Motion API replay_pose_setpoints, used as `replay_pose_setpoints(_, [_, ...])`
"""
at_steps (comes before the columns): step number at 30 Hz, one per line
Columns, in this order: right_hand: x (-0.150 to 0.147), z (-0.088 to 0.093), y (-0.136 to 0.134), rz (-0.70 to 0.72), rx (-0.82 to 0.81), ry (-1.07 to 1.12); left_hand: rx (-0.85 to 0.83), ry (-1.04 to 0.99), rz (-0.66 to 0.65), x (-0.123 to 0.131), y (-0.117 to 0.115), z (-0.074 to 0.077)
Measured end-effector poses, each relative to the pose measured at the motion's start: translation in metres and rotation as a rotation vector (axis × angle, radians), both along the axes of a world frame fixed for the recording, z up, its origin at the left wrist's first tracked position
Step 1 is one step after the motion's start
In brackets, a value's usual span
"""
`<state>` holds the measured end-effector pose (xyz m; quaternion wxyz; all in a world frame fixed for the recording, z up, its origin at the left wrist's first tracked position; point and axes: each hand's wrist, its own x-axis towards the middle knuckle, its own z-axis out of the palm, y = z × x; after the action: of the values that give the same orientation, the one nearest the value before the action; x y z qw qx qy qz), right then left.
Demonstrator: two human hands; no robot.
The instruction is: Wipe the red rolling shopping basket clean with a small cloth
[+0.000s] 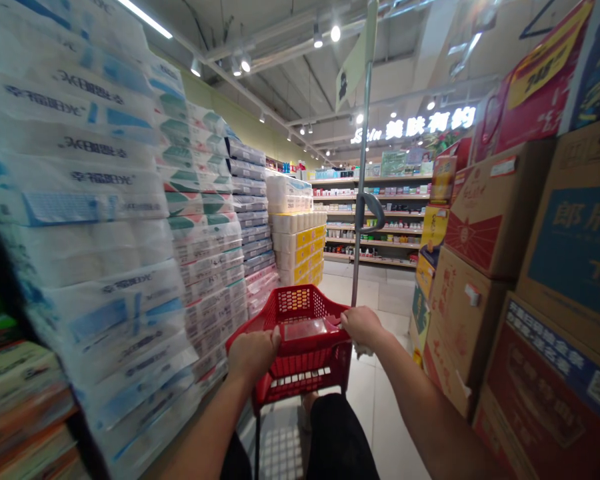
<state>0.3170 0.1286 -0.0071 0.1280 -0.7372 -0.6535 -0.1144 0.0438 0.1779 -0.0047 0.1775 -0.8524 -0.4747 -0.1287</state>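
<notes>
A red shopping cart stands in front of me, its basket walls perforated. My left hand is wrapped round the left part of the cart's red handlebar, thumb on top. On the right end of the handlebar my right hand is closed, next to a tall grey metal pole that rises by the cart's right side. A grey curved holder and a pale sign are fixed to the pole. No goods can be made out in the basket.
Tall stacks of wrapped tissue packs line the left side. Cardboard cartons are piled on the right. Yellow-and-white paper rolls stand ahead on the left. Shelves of small products cross the far end. Pale floor tiles run between.
</notes>
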Motion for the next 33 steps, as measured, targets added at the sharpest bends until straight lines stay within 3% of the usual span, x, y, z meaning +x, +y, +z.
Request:
replay_pose_setpoints(5, [0.001,0.008,0.011,0.017,-0.040,-0.012,-0.010,0.025,-0.021,0.000,-0.001,0.000])
replay_pose_setpoints(13, [-0.020,-0.012,-0.013,-0.157,0.247,0.054,-0.030,-0.030,0.004,0.004,-0.001,0.000])
replay_pose_setpoints(18, [-0.015,0.004,0.003,-0.070,-0.058,0.084,-0.050,-0.021,0.024,0.005,-0.003,0.001])
replay_pose_setpoints(21, [-0.011,0.013,0.013,-0.067,-0.109,0.113,-0.067,-0.019,0.032,0.005,-0.004,0.003])
replay_pose_setpoints(24, [-0.013,0.011,0.011,-0.083,-0.097,0.121,-0.066,-0.002,0.016,0.005,-0.004,0.003])
replay_pose_setpoints(26, [-0.019,0.002,0.004,-0.109,-0.020,0.113,-0.053,0.003,0.013,0.005,-0.003,0.002])
replay_pose_setpoints(31, [-0.034,-0.026,-0.016,-0.116,0.433,0.062,-0.025,-0.005,0.016,0.006,0.000,-0.002])
replay_pose_setpoints(33, [-0.036,-0.028,-0.016,-0.129,0.447,0.070,-0.020,0.001,0.005,0.006,0.000,-0.002])
